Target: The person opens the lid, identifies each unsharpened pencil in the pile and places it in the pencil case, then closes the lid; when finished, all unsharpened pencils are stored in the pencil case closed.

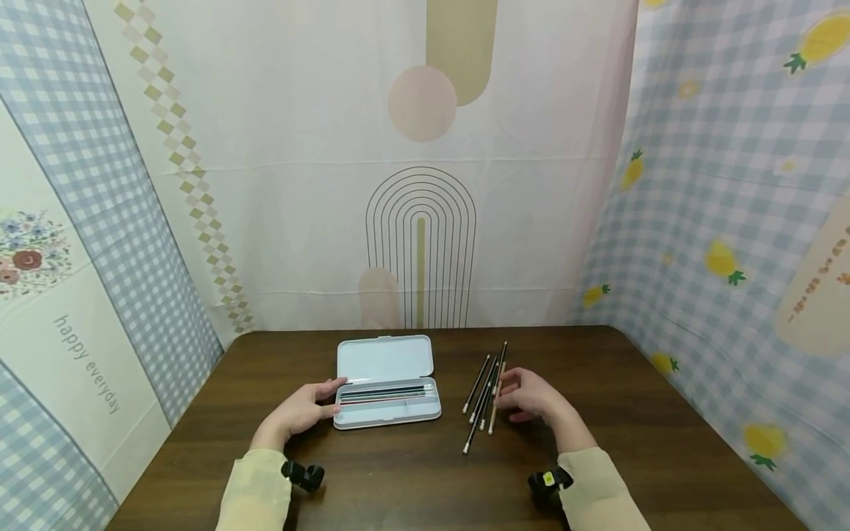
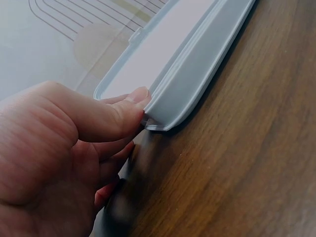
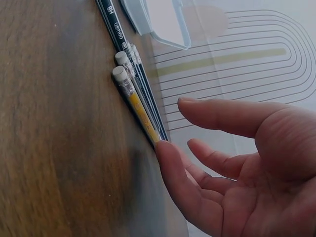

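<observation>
A pale blue pencil case (image 1: 388,422) lies unfolded on the table, its lid (image 1: 385,359) tipped back toward the wall. Several pencils (image 1: 381,394), dark ones and a red one, rest inside. My left hand (image 1: 302,408) holds the case's left end, thumb on the rim in the left wrist view and fingers behind. To the right lies a loose bunch of dark pencils (image 1: 479,398) with white erasers. A yellow pencil (image 3: 140,108) is at its right side. My right hand (image 1: 531,394) is beside it, a fingertip right at the yellow pencil, thumb and fingers spread apart.
Dark wooden table (image 1: 398,487) beneath everything, with a patterned cloth (image 1: 299,221) hanging at its back edge. Checked cloths (image 1: 717,184) hang on both sides. Each wrist wears a small black camera (image 1: 303,476).
</observation>
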Motion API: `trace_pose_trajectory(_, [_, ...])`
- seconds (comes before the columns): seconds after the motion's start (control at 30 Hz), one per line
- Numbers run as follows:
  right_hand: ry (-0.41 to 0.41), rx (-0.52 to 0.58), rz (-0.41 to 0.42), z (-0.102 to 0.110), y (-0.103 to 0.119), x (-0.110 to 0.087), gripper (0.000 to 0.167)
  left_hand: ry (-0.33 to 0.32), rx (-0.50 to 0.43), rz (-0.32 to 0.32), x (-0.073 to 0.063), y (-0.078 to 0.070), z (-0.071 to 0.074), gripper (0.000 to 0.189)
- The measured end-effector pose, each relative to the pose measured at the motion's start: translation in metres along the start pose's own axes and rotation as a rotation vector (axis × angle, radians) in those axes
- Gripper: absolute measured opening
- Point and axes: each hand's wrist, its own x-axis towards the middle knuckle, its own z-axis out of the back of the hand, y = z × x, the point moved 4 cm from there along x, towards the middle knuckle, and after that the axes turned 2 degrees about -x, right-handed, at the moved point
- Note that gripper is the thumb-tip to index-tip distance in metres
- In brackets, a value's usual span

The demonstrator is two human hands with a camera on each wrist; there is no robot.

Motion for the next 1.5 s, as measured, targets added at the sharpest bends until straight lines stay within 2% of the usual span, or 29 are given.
trace_pose_trajectory(0.37, [0.017, -0.011, -0.028, -0.002, -0.005, 0.000, 0.069, 0.004, -0.020, 0.005, 0.002, 0.000, -0.002, 0.062])
trace_pose_trajectory(0.93, [0.023, -0.001, -0.021, -0.006, -0.007, 0.001, 0.077, 0.000, -0.017, -0.001, 0.000, 0.001, 0.000, 0.061])
trace_pose_trajectory(1.5, [0.011, -0.001, -0.031, -0.011, -0.008, 0.004, 0.075, -0.005, -0.013, -0.015, 0.001, 0.000, 0.001, 0.062])
